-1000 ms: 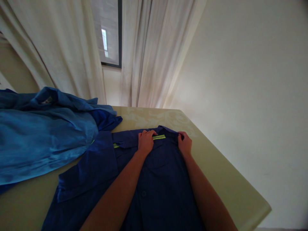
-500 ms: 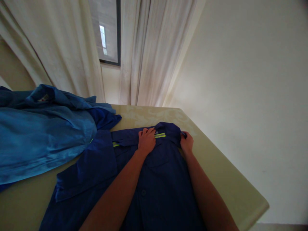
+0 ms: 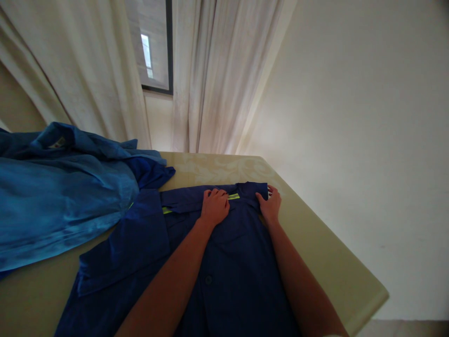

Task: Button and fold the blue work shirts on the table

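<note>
A dark blue work shirt [image 3: 231,262] lies on the table with its buttoned front facing up. One sleeve is laid across the far end in a long fold, where yellow-green reflective strips show. My left hand [image 3: 214,207] is on this folded part, fingers bent and pressing into the cloth near a strip; the fingertips are partly hidden. At the right end of the fold, my right hand [image 3: 271,206] grips the edge of the cloth, thumb on the near side and fingers behind it.
To the left lies a lighter blue shirt [image 3: 63,187] with a darker blue part under it. The pale patterned table [image 3: 315,252] ends at a right edge beside a white wall [image 3: 368,140]. Curtains [image 3: 224,75] and a window [image 3: 150,47] stand behind.
My right hand has turned and spread its fingers behind the cloth edge, which is now straighter and flatter. My left hand stays at nearly the same spot. The view has shifted slightly.
</note>
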The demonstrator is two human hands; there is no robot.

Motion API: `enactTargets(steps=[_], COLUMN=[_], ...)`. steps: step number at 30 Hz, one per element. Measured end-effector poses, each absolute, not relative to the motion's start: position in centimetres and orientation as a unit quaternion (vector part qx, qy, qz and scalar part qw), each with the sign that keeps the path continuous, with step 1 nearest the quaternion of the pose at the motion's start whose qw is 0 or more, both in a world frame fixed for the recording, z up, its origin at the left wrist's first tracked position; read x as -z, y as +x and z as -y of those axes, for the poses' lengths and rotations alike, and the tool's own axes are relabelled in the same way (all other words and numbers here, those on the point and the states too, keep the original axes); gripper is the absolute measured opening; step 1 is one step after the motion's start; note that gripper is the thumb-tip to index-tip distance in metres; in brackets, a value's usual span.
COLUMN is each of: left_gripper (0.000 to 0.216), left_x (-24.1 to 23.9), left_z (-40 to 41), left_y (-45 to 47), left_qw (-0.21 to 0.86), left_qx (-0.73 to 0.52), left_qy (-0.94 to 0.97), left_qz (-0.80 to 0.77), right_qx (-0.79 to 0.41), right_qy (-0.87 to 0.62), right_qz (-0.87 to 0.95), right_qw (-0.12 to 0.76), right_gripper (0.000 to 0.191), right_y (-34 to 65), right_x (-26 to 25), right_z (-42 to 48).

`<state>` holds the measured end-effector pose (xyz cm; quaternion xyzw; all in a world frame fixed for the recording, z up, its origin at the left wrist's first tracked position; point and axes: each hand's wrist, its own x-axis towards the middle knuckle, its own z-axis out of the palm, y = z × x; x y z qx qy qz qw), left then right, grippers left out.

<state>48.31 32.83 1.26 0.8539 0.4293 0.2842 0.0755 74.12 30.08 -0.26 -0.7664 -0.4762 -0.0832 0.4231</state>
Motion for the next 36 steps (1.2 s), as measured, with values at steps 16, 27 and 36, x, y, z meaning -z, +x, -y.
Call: enactTargets(steps=[16,27,36], left_gripper=[0.032,0.043,0.046], left_x=[-1.7,-0.6,-0.4], left_z=[-32.6,-33.0,-33.0], left_y=[48.2,48.7,48.6], left_qw=[0.061,0.087,0.073], left_qx=[-0.266,-0.247,-0.217], left_qy=[0.877,0.887,0.901], left_qz=[-0.396,-0.380,-0.370], right_qx=[0.110,0.053,-0.128], right_qy=[-0.744,-0.883,-0.804], right_qz=[0.647,0.437,0.507], right_qw=[0.121,0.165,0.284], right_gripper=[0.019,0.075,0.024], right_y=[68.6,74.4,74.8], right_x=[-3.3,-3.0,-2.7], right_z=[-37.2,-31.7,-30.9])
